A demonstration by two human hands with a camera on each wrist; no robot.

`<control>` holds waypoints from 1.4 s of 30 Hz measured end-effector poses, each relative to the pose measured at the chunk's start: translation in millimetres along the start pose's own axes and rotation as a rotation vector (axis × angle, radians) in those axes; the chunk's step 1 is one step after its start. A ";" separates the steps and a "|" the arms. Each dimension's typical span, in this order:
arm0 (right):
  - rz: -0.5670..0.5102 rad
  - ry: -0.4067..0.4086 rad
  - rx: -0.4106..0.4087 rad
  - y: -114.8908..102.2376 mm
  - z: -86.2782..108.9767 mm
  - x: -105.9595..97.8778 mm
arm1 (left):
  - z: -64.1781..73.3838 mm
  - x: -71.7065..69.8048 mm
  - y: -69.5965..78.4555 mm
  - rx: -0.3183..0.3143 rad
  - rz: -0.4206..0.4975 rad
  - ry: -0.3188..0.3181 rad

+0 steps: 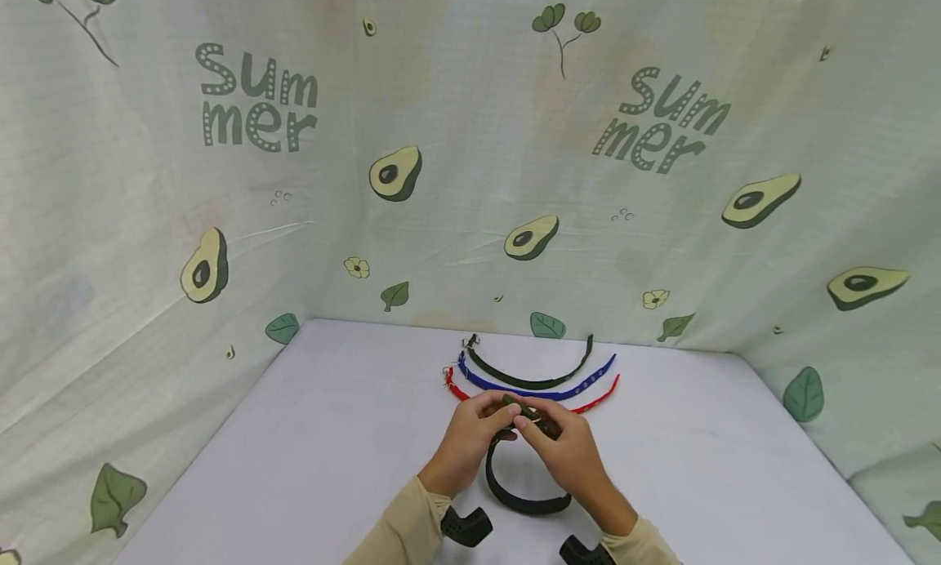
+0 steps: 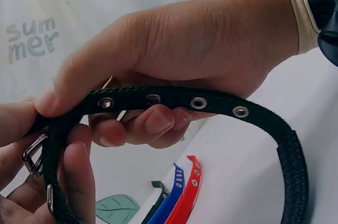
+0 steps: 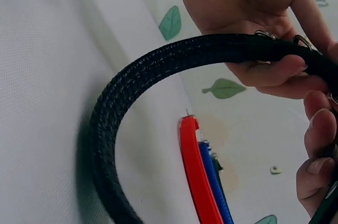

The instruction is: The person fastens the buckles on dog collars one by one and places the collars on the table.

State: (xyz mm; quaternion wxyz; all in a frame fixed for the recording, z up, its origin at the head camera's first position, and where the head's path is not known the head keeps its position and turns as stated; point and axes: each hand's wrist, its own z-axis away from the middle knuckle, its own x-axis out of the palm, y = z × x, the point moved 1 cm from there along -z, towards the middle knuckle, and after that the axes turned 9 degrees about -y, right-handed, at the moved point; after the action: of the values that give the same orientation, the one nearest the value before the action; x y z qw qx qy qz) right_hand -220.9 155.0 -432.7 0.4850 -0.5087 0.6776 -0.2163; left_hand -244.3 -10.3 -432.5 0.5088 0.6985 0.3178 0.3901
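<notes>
Both hands meet over the table at a dark green dog collar (image 1: pixel 525 506) with metal eyelets, bent into a loop that hangs toward the person. My left hand (image 1: pixel 463 438) pinches the eyelet strap (image 2: pixel 177 96) between thumb and fingers. The buckle end is gripped by my right hand (image 1: pixel 573 455), and the metal buckle (image 2: pixel 33 155) shows beside its fingers in the left wrist view. The thumbs nearly touch where the two ends come together. Whether the strap tip passes through the buckle is hidden by the fingers.
Beyond the hands, a red collar (image 1: pixel 457 389), a blue collar (image 1: pixel 537 393) and another dark green collar (image 1: pixel 529 383) lie curved in a row on the white table (image 1: pixel 331 467). Printed cloth (image 1: pixel 470 100) hangs behind and at the sides.
</notes>
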 end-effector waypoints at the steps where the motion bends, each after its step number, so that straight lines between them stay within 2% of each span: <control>1: 0.002 0.005 -0.012 -0.6 -0.1 -0.4 | 0.1 0.0 0.7 0.004 0.002 0.000; 6: 0.024 0.016 -0.031 -1.4 0.0 -1.8 | 1.0 0.5 3.3 0.018 0.018 -0.004; 12: 0.008 0.009 -0.016 -0.3 0.3 -2.9 | 0.3 0.8 2.5 0.017 0.022 -0.005; 24: -0.027 -0.004 0.008 1.4 -1.2 -8.8 | 0.7 -2.9 2.2 0.012 -0.080 0.047; 33: -0.006 -0.034 -0.010 1.7 -2.1 -13.6 | 1.6 -1.7 4.6 0.023 -0.045 0.089; 38: -0.110 -0.007 0.024 -0.4 -3.4 -14.7 | 1.5 -1.8 2.5 0.025 -0.026 0.071; 42: -0.248 0.028 0.096 -5.6 -4.2 -17.3 | -0.4 -1.6 -2.5 0.010 -0.021 0.016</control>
State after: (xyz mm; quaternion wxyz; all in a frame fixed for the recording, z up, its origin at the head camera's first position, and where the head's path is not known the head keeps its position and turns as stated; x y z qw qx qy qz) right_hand -221.7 167.5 -418.9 0.4689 -0.5617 0.6051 -0.3139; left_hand -245.6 -10.7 -435.2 0.5067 0.6946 0.3311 0.3887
